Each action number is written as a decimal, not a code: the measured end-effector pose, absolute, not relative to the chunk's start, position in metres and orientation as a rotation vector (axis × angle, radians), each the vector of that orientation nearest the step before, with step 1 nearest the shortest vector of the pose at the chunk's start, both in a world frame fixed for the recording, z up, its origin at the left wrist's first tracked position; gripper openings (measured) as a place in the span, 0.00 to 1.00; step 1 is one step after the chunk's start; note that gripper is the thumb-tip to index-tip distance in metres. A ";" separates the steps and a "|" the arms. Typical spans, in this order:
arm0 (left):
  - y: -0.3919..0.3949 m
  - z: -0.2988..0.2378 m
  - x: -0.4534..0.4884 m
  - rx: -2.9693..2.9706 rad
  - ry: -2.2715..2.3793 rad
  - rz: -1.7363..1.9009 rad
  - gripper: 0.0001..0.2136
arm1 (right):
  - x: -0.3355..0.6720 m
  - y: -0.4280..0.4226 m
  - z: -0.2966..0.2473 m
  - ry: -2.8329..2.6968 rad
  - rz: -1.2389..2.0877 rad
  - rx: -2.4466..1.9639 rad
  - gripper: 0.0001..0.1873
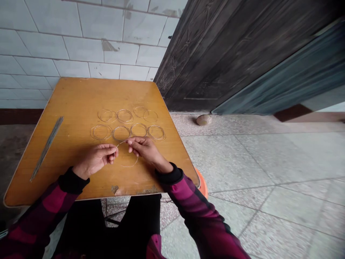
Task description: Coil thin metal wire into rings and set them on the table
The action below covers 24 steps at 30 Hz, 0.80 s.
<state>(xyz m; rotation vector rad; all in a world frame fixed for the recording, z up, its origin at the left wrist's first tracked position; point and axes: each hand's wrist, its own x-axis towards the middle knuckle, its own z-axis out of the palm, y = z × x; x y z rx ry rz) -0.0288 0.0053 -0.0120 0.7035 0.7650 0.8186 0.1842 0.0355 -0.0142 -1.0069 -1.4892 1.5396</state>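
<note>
A thin wire loop (126, 158) hangs between both hands just above a small wooden table (81, 104). My left hand (97, 158) pinches one end of the wire near its thumb and forefinger. My right hand (144, 148) pinches the other end, fingers curled close together. Beyond the hands lie several finished wire rings (121, 133) in two rows on the tabletop. A bundle of straight wires (47, 146) lies diagonally along the table's left side.
White tiled wall stands behind the table, a dark wooden door (229, 50) to the right. A round stone (203, 119) rests on the floor by the door. An orange object (202, 185) peeks out under the table's right corner. Speckled floor tiles spread right.
</note>
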 end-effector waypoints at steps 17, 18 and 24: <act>0.004 -0.010 -0.023 0.977 1.073 0.942 0.07 | 0.181 0.035 -0.016 -1.430 1.521 -1.094 0.20; 0.005 -0.010 -0.024 1.025 1.115 0.963 0.06 | 0.181 0.035 -0.018 -1.428 1.529 -1.082 0.20; 0.022 -0.003 -0.044 1.080 1.307 1.145 0.05 | 0.189 0.044 -0.025 -1.553 1.300 -1.079 0.27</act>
